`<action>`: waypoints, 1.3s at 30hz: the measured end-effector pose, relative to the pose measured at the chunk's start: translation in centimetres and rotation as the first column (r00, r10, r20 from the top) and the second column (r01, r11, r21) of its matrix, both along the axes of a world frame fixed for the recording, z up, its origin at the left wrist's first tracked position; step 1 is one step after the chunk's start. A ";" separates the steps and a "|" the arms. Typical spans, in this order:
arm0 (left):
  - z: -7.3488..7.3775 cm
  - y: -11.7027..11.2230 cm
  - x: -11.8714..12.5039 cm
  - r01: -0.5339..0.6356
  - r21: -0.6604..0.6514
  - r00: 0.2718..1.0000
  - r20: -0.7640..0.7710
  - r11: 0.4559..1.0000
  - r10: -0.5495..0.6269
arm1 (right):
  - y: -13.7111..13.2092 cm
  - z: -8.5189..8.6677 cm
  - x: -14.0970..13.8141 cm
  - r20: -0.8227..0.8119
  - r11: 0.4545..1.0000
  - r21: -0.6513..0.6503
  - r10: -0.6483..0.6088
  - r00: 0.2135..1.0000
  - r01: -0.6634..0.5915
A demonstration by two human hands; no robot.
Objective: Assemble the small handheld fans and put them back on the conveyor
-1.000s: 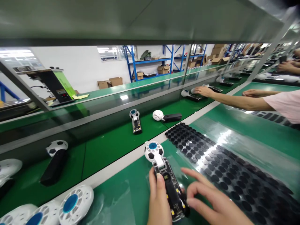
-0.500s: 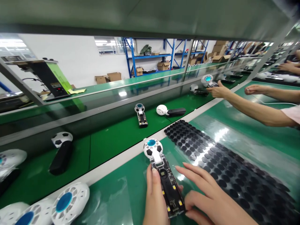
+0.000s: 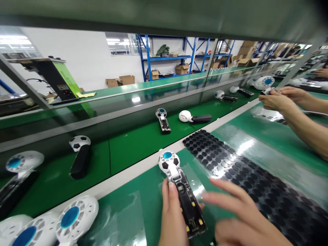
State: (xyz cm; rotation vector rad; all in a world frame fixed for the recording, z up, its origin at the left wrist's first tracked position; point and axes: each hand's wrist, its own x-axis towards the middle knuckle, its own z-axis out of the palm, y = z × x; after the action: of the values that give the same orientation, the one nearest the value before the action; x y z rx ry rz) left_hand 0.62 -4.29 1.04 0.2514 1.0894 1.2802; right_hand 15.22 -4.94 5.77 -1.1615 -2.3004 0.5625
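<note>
My left hand [image 3: 172, 218] is closed around the black open-backed handle of a small handheld fan [image 3: 179, 186], whose soccer-ball patterned head with a blue centre points away from me. The fan rests low over the green bench mat. My right hand [image 3: 243, 215] hovers just right of the handle, fingers spread and blurred, holding nothing that I can see. A sheet of round black pads [image 3: 246, 177] lies directly to the right of both hands.
A green conveyor belt [image 3: 128, 150] runs past the bench carrying several fans [image 3: 163, 120], [image 3: 79, 155]. White fan grilles with blue centres [image 3: 74, 217] lie at the near left. A co-worker's hands [image 3: 278, 99] hold a fan at the far right. A metal shelf hangs overhead.
My right hand has lifted off the fan handle and spread, moving slightly right. The belt's fans have drifted right. The co-worker has picked a fan off the belt and drawn it in.
</note>
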 end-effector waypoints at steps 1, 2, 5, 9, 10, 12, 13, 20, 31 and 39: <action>0.2 0.0 0.1 -0.017 -0.011 0.999 -0.049 1.000 0.016 | 0.5 0.4 -0.3 -0.027 0.997 -0.056 -0.061 0.998 0.059; 0.3 -0.1 0.2 -0.032 -0.016 0.993 -0.114 0.999 0.030 | 1.1 0.8 -0.6 -0.045 0.986 -0.124 -0.123 0.991 0.116; 0.6 -0.3 0.3 -0.045 0.003 0.966 -0.254 0.999 0.044 | 3.0 1.5 -1.9 -0.043 0.919 -0.341 -0.223 0.974 0.196; 0.3 -0.4 0.4 -0.022 0.033 0.961 -0.274 0.999 0.030 | 4.1 1.5 -3.0 -0.057 0.889 -0.433 -0.189 0.980 0.146; 0.2 -0.3 0.4 -0.026 0.043 0.958 -0.283 0.999 0.037 | 4.1 1.5 -3.1 -0.061 0.890 -0.433 -0.188 0.980 0.144; 0.1 -0.3 0.4 -0.035 0.050 0.952 -0.303 0.998 0.049 | 3.8 1.5 -3.2 -0.060 0.890 -0.429 -0.196 0.979 0.151; 0.1 -0.3 0.4 -0.032 0.046 0.949 -0.313 0.998 0.045 | 3.7 1.5 -3.2 -0.057 0.891 -0.426 -0.199 0.978 0.156; -0.3 -0.2 0.6 -0.025 0.028 0.935 -0.354 0.999 0.034 | 3.7 1.9 -3.3 0.007 0.915 -0.371 -0.169 0.986 0.160; -0.1 -0.2 0.7 -0.073 0.029 0.927 -0.367 0.997 0.078 | 3.4 1.3 -3.4 0.066 0.958 -0.241 -0.147 0.987 0.159; -0.5 -0.1 0.5 -0.020 0.011 0.928 -0.371 1.000 0.023 | 2.8 0.8 -3.6 0.143 0.986 -0.022 -0.159 0.977 0.163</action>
State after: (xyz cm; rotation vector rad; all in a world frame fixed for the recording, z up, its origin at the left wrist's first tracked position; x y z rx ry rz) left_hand 1.10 -4.42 0.51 0.5042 1.4127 1.2860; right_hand 11.66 -2.19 6.57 -1.4302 -2.2924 0.4736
